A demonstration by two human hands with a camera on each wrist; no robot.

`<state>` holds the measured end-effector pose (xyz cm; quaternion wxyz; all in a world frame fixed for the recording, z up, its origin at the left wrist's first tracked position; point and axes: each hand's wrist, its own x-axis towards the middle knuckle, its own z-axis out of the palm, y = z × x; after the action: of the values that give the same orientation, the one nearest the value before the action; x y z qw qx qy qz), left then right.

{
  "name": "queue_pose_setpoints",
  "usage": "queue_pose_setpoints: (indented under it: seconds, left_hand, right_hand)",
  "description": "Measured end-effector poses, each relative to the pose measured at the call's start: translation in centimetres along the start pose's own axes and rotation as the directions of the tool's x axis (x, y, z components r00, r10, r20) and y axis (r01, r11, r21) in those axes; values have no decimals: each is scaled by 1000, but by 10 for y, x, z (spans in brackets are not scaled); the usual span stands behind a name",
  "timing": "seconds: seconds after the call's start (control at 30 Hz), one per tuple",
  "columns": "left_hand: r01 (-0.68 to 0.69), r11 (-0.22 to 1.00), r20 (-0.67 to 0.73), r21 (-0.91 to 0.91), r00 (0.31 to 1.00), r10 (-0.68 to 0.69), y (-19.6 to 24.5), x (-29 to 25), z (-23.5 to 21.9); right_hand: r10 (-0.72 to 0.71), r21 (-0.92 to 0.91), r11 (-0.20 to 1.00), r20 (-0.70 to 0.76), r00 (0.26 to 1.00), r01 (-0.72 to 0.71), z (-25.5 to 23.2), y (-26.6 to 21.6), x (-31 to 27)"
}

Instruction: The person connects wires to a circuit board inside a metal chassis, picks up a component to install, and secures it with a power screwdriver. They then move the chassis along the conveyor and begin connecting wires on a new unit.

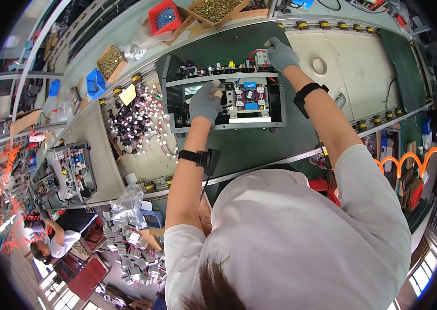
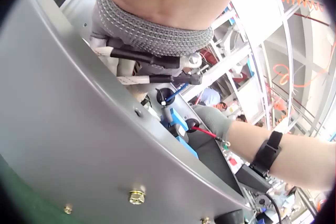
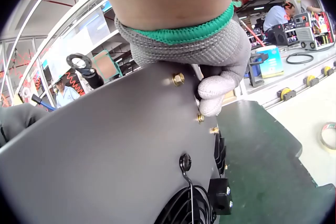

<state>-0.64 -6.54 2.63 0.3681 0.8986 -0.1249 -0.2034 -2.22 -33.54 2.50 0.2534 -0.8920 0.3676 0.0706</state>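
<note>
— Two gloved hands are at the grey metal case (image 1: 228,126), aren't they?

— Yes. It lies on the green mat (image 1: 252,147), and the left hand (image 1: 205,105) dips inside its left half, just left of the circuit board (image 1: 250,96) with the blue blocks.

— Is that hand grasping anything?

— One cannot tell. Two black-sleeved cable ends (image 2: 163,61) show just beside it, but the case wall hides its fingertips.

— And the right hand (image 1: 282,56)?

— At the far right corner, beside a small pale component (image 1: 263,58) with red wires. Its fingers are bent near a panel edge; whether they pinch something, the views do not settle.

— What stands around?

— To the left, near the case, a heap of wired connectors (image 1: 135,124) with a yellow paper (image 1: 127,95) on its far side. A roll of tape (image 1: 319,66) lies to the right, and a red bin (image 1: 177,18) of blue parts sits on the far side.

— Anything in the way?

— A crossbar (image 1: 218,79) spans the case between the left hand and the pale component. Well to the left stands a second case (image 1: 76,173).
</note>
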Motion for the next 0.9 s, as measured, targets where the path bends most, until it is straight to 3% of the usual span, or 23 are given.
queue_pose_setpoints:
  seconds: [0.03, 0.1, 0.23, 0.3, 0.33, 0.37, 0.43, 0.47, 0.5, 0.57, 0.6, 0.63, 0.7, 0.73, 0.77, 0.8, 0.83, 0.87, 0.9]
  left_hand:
    - [12, 1000, -16, 2, 1000, -12, -3, -9, -7]
    - [-200, 915, -334, -349, 939, 78, -13, -27, -26]
    - [-148, 864, -499, -480, 857, -130, -65, -74, -55]
    - [-33, 899, -525, -437, 821, -225, -90, -105, -67]
    - [-87, 880, -544, -467, 813, -209, -95, -121, -72]
    - [-12, 893, -538, -449, 802, -260, -106, -136, -75]
    - [-22, 888, -551, -459, 791, -265, -139, -160, -66]
    - [71, 877, -504, -476, 795, -338, -151, -172, -62]
    - [161, 856, -449, -491, 796, -406, -161, -183, -57]
    - [231, 845, -416, -482, 788, -453, -189, -198, -42]
    - [284, 791, -353, -542, 777, -521, -192, -206, -41]
    - [284, 785, -349, -551, 776, -525, -200, -210, -41]
    - [383, 746, -318, -545, 729, -606, -229, -212, -35]
    - [366, 774, -364, -517, 724, -586, -245, -210, -31]
    - [360, 772, -350, -524, 735, -581, -252, -205, -33]
    - [413, 799, -351, -437, 739, -575, -258, -199, -37]
    - [460, 819, -350, -344, 746, -566, -262, -193, -39]
    - [429, 876, -335, -220, 810, -481, -262, -185, -43]
    - [413, 883, -322, -222, 824, -467, -266, -174, -43]
  right_hand:
    - [-18, 1, 1000, 9, 1000, 18, 2, 3, 2]
    - [-51, 37, 998, -23, 998, 52, 7, 7, 6]
    - [-118, 28, 992, -38, 992, 119, 13, 15, 17]
    - [-114, -46, 993, -14, 993, 113, 11, 16, 20]
    - [-175, -7, 985, -34, 984, 175, 13, 26, 23]
    - [-239, 33, 970, -52, 970, 240, 16, 35, 27]
    - [-159, -148, 978, -91, 983, 144, 3, 29, 8]
    - [-196, -198, 966, -155, 968, 164, -5, 20, -23]
    - [-243, -75, 970, -184, 953, 232, -2, 29, -32]
    - [-394, 56, 891, -397, 829, 451, 7, 44, -76]
    - [-419, 71, 870, -414, 808, 488, 4, 39, -113]
    - [-541, 39, 769, -493, 682, 638, 14, 58, -134]
    - [-471, 120, 831, -369, 801, 543, 22, 72, -208]
    - [-446, 90, 868, -293, 845, 489, 40, 114, -231]
    - [-509, 175, 795, -327, 796, 581, 51, 121, -263]
    - [-375, 204, 890, -184, 908, 409, 71, 164, -286]
    - [-316, 240, 915, -70, 946, 324, 75, 176, -309]
    - [-132, 279, 948, -102, 986, 156, 93, 204, -328]
    - [116, 336, 937, -36, 993, -97, 108, 237, -338]
